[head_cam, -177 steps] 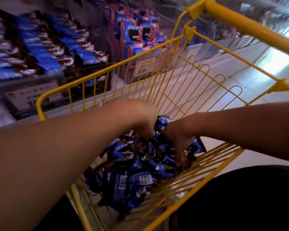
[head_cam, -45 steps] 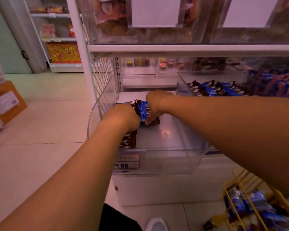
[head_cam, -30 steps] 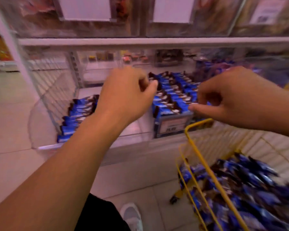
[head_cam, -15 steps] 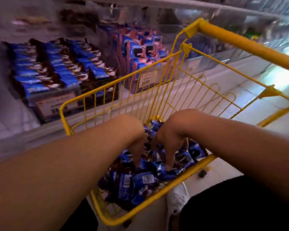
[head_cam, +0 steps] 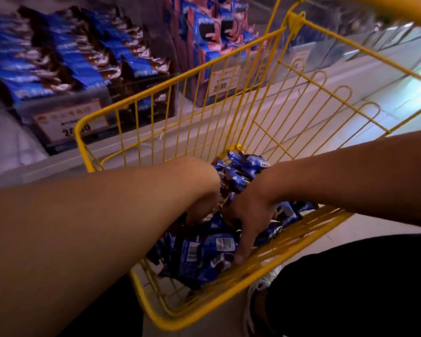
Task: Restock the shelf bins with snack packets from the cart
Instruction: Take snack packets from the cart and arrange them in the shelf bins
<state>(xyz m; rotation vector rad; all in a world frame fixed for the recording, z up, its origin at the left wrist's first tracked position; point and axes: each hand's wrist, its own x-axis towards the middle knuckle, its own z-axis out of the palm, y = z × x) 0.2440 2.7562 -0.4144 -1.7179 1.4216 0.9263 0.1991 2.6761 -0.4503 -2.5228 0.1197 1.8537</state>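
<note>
Both hands down inside the yellow wire cart (head_cam: 199, 76), working in the heap of blue-and-brown snack packets (head_cam: 204, 251) that covers the cart floor from its near wall back toward the far corner. Right hand (head_cam: 250, 215) lies on top of the heap close to the near wall, fingers extended and pointing down into the packets, one fingertip almost at the wall; cannot tell whether it actually has hold of a packet. Left hand (head_cam: 202, 210) mostly hidden behind its own forearm; fingers dip into the packets just beside the right hand, grip not readable. Hands near each other, not touching as far as can be seen. Beyond the cart's far wall, shelf bins (head_cam: 66, 69) filled with rows of matching blue packets, a price label (head_cam: 71, 122) on the front of the left bin; blurred. A white shoe (head_cam: 260, 288) shows on the floor below the cart's near wall.
</note>
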